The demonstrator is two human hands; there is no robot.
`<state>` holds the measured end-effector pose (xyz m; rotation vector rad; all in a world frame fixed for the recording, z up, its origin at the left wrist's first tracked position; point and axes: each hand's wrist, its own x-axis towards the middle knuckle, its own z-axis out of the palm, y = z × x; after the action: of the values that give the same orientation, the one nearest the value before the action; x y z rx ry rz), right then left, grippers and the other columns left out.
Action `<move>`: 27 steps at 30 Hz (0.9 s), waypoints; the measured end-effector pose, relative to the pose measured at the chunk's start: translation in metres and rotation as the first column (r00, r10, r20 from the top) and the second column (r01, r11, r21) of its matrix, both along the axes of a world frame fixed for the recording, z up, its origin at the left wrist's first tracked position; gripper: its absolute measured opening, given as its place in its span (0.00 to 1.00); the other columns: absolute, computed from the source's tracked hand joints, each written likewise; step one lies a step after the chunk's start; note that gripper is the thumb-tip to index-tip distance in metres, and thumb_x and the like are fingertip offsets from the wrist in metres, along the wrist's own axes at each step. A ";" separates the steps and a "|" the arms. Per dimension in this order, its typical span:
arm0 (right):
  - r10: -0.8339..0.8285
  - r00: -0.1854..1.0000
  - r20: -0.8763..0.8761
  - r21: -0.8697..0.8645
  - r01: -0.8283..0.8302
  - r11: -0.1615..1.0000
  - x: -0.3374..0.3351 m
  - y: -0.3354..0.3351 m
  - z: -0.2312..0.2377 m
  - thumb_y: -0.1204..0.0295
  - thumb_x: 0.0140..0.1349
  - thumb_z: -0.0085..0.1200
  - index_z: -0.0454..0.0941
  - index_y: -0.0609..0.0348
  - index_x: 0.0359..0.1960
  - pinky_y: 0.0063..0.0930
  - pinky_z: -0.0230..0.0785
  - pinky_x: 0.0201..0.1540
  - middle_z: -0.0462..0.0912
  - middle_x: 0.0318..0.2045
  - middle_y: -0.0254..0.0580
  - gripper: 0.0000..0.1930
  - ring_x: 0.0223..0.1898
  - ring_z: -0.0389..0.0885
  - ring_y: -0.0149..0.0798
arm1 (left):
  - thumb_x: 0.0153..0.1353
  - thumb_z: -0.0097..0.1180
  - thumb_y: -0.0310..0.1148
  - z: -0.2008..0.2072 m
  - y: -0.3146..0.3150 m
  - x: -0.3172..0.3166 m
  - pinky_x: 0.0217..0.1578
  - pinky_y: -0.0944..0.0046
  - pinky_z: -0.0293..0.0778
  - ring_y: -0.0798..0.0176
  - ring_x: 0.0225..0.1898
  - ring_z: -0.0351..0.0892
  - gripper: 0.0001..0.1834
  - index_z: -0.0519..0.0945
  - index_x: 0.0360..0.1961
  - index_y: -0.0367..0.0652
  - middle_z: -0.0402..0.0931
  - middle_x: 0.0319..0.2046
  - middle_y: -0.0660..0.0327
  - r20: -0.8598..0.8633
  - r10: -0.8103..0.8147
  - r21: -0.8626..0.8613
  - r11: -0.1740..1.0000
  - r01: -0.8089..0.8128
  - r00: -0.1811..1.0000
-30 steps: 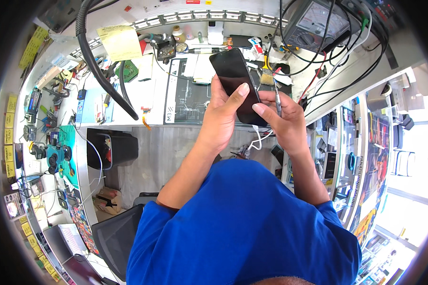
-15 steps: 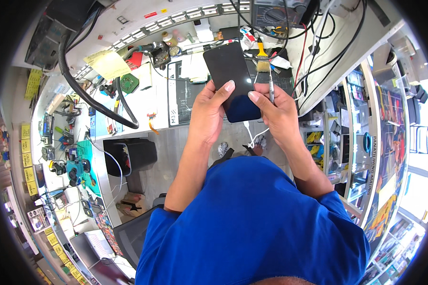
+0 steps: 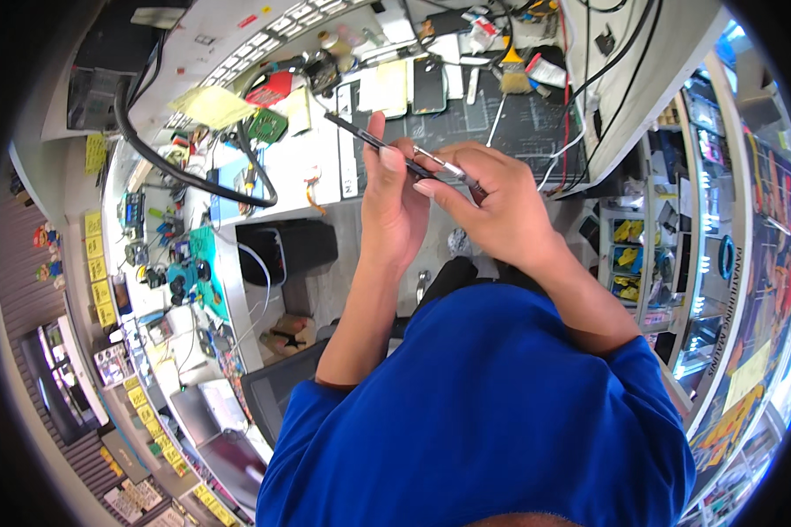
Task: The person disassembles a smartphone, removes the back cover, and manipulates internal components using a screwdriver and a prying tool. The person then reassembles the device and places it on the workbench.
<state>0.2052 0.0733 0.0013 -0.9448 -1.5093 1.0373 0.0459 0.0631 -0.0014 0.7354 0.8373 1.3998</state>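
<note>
I hold the phone [image 3: 373, 140] edge-on in my left hand [image 3: 395, 206], and my right hand [image 3: 492, 198], just right of it, lays a thin metal tool [image 3: 444, 167] against the phone's near end. Beyond my grip lies the work mat [image 3: 501, 119] on the bench [image 3: 299, 167], with a second phone [image 3: 429, 85] and a brush [image 3: 511, 70] lying on it past my fingertips. A thick cable [image 3: 176, 167] curves over the bench well to the left of my grip, a chair [image 3: 281, 395] sits below my left forearm, and shelves [image 3: 703, 263] stand off to the right.
</note>
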 end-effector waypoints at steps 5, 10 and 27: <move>0.080 0.947 -0.310 -0.425 -0.213 0.880 0.032 -0.012 0.020 0.65 0.77 0.55 0.86 0.60 0.48 0.19 0.63 0.29 0.79 0.25 0.26 0.13 0.26 0.70 0.21 | 0.65 0.45 0.76 -0.002 -0.014 -0.005 0.55 0.51 0.70 0.66 0.39 0.68 0.49 0.64 0.74 0.50 0.68 0.38 0.66 0.215 0.095 -0.013 0.995 -0.095 0.972; 0.168 0.985 -0.039 -0.104 -0.171 0.980 0.037 -0.038 0.012 0.73 0.71 0.58 0.86 0.59 0.52 0.23 0.65 0.28 0.81 0.28 0.33 0.11 0.27 0.72 0.25 | 0.62 0.46 0.80 0.003 -0.012 -0.010 0.54 0.53 0.69 0.65 0.36 0.67 0.55 0.66 0.73 0.41 0.67 0.36 0.65 0.389 -0.067 0.108 0.994 0.027 0.919; -0.168 0.830 0.532 0.191 0.076 0.979 -0.030 -0.112 0.044 0.72 0.66 0.63 0.84 0.54 0.58 0.31 0.74 0.27 0.80 0.36 0.35 0.19 0.26 0.79 0.35 | 0.66 0.53 0.67 0.014 0.000 -0.013 0.43 0.62 0.63 0.66 0.37 0.63 0.46 0.68 0.71 0.41 0.68 0.36 0.64 0.631 -0.442 0.309 0.897 0.317 0.638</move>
<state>0.1752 -0.0391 0.0451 -1.2722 -1.9352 0.5532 0.0334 0.0628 0.0130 0.4143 -0.0475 1.2173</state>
